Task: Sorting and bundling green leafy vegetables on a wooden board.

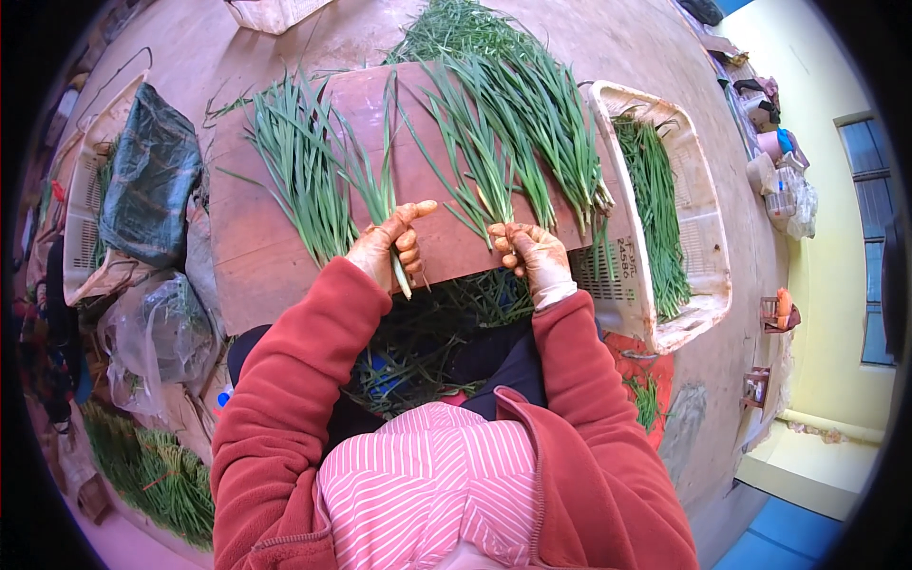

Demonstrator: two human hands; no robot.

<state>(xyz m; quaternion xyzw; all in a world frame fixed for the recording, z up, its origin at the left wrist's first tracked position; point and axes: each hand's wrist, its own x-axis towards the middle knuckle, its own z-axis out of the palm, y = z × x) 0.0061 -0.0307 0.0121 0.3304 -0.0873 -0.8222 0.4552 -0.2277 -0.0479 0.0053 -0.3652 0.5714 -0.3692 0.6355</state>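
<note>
1. One thin bunch of long, flat green leaves with pale, smooth stalk ends (pixel 384 185) crosses the near edge of a flat, reddish-brown rectangular board (pixel 249 242). The left hand (pixel 385 247) has its fingers curled tightly round this bunch, thumb sticking out sideways.
2. One second bunch of slender green leaves (pixel 489 171) lies on the board's right half. The right hand (pixel 534 255), at the board's near edge, pinches its whitish ends between thumb and fingers.
3. Two piles of similar leaves rest on the board: a fanned pile (pixel 302 166) at its left, a thicker pile (pixel 575 157) at its right.
4. One loose, tangled heap of green leaves (pixel 456 28) spreads beyond the board's far edge.
5. Three off-white plastic crates surround the board: a slotted, leaf-filled crate (pixel 701 318) at its right, a crate under crinkled dark-green sheeting (pixel 81 233) at its left, and a partly visible crate (pixel 271 11) beyond it.
6. One crumpled, clear plastic bag (pixel 157 332) sits left of the board.
</note>
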